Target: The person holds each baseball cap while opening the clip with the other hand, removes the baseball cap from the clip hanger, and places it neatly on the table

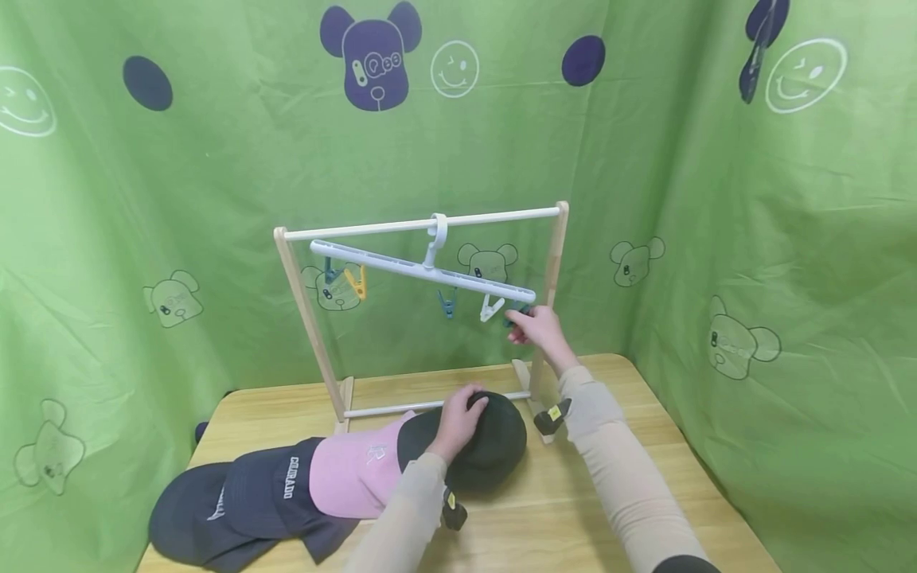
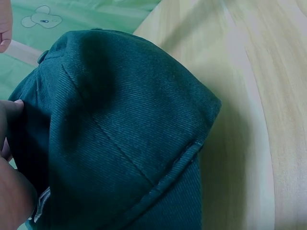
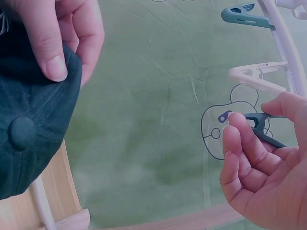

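Observation:
My left hand (image 1: 457,420) grips a dark cap (image 1: 496,446) by its crown, above the front of the table. In the left wrist view the cap (image 2: 120,110) looks dark green, with stitched seams. My right hand (image 1: 542,330) is at the lower right end of a pale hanger (image 1: 387,260), pinching a dark teal clip (image 3: 260,123) between thumb and fingers. The hanger tilts down to the right, its hook over the top bar of a small rack. Beside the pinched clip hangs a white clip (image 1: 490,307), then another teal clip (image 1: 447,303).
A pink cap (image 1: 354,473) and two dark navy caps (image 1: 261,485) lie overlapping at the left of the wooden table (image 1: 573,517). The rack's wooden post (image 1: 308,318) rises behind them. A yellow clip (image 1: 357,282) hangs at the hanger's left. Green curtains (image 1: 215,199) surround the table.

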A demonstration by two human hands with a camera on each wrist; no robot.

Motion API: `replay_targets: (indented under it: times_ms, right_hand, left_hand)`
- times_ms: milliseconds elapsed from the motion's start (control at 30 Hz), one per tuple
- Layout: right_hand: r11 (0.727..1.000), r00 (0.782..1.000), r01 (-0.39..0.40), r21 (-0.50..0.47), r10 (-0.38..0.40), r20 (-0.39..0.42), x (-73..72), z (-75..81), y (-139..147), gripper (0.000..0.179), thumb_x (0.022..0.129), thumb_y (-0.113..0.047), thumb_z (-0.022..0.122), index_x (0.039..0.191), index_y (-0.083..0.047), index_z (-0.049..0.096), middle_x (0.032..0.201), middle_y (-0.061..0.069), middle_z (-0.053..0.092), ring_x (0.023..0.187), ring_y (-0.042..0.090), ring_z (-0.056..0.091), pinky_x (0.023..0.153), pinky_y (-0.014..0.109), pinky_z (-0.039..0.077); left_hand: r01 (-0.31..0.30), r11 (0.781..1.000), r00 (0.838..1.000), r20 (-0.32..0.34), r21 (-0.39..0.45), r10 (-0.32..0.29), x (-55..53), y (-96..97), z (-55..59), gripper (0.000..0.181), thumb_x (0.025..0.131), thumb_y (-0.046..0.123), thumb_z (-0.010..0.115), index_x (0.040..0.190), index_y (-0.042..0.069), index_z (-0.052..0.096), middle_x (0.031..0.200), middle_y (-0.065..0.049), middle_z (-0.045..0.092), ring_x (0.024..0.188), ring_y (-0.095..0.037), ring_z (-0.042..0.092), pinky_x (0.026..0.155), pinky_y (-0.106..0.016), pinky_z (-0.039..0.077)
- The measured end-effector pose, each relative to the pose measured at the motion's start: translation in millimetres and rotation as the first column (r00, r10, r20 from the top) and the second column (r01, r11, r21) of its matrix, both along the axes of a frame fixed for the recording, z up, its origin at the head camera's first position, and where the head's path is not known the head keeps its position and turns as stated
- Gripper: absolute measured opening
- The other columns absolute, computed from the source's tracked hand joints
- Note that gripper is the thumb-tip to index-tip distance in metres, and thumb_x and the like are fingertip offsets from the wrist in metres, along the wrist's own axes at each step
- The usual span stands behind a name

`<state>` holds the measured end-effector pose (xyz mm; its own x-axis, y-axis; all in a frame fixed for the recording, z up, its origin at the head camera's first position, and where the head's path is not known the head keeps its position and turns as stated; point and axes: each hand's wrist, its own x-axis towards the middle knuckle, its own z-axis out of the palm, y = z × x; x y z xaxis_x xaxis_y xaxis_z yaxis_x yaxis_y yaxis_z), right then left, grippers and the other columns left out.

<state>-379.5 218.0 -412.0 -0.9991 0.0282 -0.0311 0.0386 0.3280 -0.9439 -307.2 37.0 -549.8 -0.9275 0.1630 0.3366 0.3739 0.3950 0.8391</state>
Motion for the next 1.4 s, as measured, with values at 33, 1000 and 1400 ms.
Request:
replay_targets:
  times_ms: [33,1000,1400]
  right_hand:
    - [1.000,1.000,-0.001,-0.001,0.001,-0.002,0.0,-0.4,0,0.047,0.093,-0.027,0.061,0.112,0.016,0.059,0.055,-0.007,0.062,0.050,0.005,0.060,0.054,0.018,0.054]
    - [1.000,1.000,0.012,-0.003,-0.012,-0.018,1.5,-2.7,-1,0.038,0.092,-0.025,0.062,0.105,0.011,0.062,0.057,-0.005,0.063,0.051,0.006,0.061,0.055,0.021,0.057]
    - [1.000,1.000,0.012,-0.005,-0.012,-0.002,1.7,-2.2,-1,0.040,0.093,-0.025,0.062,0.108,0.012,0.060,0.059,-0.005,0.062,0.052,0.006,0.061,0.069,0.034,0.062]
  left_hand:
    - [-0.001,1.000,1.000,0.007,-0.005,0.001,0.0,0.1,-0.6,0.015,0.095,0.012,0.061,0.105,0.006,0.069,0.112,-0.010,0.071,0.109,-0.026,0.066,0.100,-0.042,0.050]
    - [-0.018,0.979,0.992,-0.126,-0.202,-0.008,-5.7,4.2,-17.8,0.019,0.095,0.011,0.058,0.112,0.008,0.068,0.113,-0.009,0.071,0.110,-0.026,0.064,0.101,-0.041,0.049]
    - [-0.046,0.949,0.988,-0.156,-0.312,-0.004,4.8,-0.5,-15.7,0.031,0.096,0.013,0.058,0.127,0.013,0.062,0.126,-0.006,0.066,0.119,-0.024,0.061,0.104,-0.041,0.048]
